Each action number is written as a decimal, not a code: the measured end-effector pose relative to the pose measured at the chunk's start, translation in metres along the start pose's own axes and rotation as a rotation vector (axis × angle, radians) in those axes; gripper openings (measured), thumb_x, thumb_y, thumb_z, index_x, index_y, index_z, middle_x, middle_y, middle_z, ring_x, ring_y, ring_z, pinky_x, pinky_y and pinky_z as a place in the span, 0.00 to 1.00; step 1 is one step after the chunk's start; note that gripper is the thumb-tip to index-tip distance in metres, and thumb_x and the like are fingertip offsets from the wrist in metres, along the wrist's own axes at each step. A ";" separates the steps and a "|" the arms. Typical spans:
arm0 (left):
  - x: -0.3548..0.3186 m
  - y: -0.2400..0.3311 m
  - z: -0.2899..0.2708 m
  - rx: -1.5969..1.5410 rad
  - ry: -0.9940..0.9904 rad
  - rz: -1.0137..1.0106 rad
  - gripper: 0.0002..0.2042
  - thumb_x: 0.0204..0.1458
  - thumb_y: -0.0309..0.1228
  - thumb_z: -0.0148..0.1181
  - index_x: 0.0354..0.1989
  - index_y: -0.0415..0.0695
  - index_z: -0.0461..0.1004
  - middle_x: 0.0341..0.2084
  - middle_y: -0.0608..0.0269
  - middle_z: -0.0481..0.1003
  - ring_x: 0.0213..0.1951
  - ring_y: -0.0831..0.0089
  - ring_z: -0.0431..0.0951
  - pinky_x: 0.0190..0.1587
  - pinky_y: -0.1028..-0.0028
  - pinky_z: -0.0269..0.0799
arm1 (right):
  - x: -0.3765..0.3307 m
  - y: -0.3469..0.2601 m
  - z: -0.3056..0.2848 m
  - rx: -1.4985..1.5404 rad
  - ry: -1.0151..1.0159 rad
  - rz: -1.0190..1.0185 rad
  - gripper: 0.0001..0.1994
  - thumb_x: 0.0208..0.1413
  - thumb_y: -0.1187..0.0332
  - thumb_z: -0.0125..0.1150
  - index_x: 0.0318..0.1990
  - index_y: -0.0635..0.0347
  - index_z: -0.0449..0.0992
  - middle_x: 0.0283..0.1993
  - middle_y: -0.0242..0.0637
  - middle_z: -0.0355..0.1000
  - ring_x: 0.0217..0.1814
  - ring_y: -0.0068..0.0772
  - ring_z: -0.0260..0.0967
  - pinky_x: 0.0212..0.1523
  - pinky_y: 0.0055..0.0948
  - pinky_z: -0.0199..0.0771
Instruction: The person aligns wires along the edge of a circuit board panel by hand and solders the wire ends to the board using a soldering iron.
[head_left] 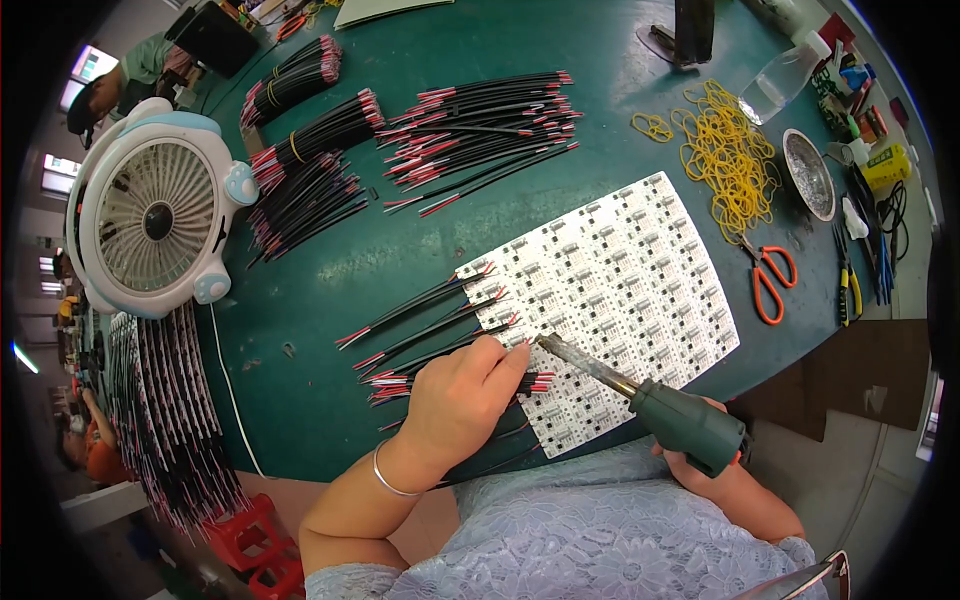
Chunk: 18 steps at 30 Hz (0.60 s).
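Note:
A white panel of small circuit boards (640,270) lies slanted on the green table. My left hand (450,395) rests by its left edge, fingers pinched on black-sheathed wires (390,386) whose red and white ends stick out either side of the hand. My right hand (690,468) grips a soldering iron (688,425) with a dark green handle. The iron's tip (545,342) is at the panel's left side, just beside my left fingertips; whether it touches a wire is too small to tell. Above my left hand, several wires (415,310) reach onto the panel's left edge.
Loose wires (480,135) and banded bundles (315,145) lie at the back. A white fan (150,215) stands left, near hanging wired strips (165,410). Right are yellow rubber bands (725,160), a metal bowl (808,175), orange-handled scissors (770,285), pliers (848,280) and a clear bottle (785,80).

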<state>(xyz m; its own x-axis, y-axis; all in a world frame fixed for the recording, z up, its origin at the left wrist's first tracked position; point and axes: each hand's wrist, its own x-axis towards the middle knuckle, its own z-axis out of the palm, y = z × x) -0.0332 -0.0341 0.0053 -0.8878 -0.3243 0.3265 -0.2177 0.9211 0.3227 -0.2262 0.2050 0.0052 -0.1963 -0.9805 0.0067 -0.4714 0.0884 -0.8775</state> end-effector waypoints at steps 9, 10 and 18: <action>0.002 0.002 -0.001 -0.004 0.001 -0.041 0.12 0.39 0.23 0.60 0.35 0.43 0.78 0.24 0.65 0.68 0.21 0.69 0.71 0.21 0.73 0.68 | 0.003 -0.003 -0.002 -0.035 0.007 -0.023 0.16 0.56 0.71 0.53 0.51 0.67 0.69 0.41 0.39 0.70 0.29 0.25 0.74 0.32 0.25 0.74; 0.002 0.003 -0.002 -0.004 -0.009 -0.045 0.12 0.39 0.23 0.60 0.35 0.43 0.78 0.24 0.65 0.69 0.21 0.69 0.72 0.21 0.73 0.68 | 0.005 -0.004 -0.004 -0.030 -0.007 -0.050 0.16 0.57 0.69 0.53 0.51 0.66 0.69 0.39 0.38 0.71 0.28 0.25 0.74 0.32 0.25 0.74; 0.000 -0.006 0.003 -0.059 0.020 -0.018 0.09 0.43 0.26 0.59 0.36 0.44 0.75 0.24 0.64 0.66 0.24 0.68 0.72 0.23 0.71 0.68 | 0.004 -0.005 -0.005 -0.090 0.031 -0.081 0.16 0.57 0.69 0.53 0.51 0.67 0.68 0.36 0.36 0.71 0.28 0.25 0.73 0.32 0.25 0.73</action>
<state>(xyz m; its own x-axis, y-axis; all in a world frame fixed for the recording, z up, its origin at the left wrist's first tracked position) -0.0333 -0.0388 0.0007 -0.8753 -0.3457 0.3380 -0.2089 0.9010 0.3803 -0.2294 0.2014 0.0121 -0.1807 -0.9792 0.0923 -0.5614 0.0257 -0.8271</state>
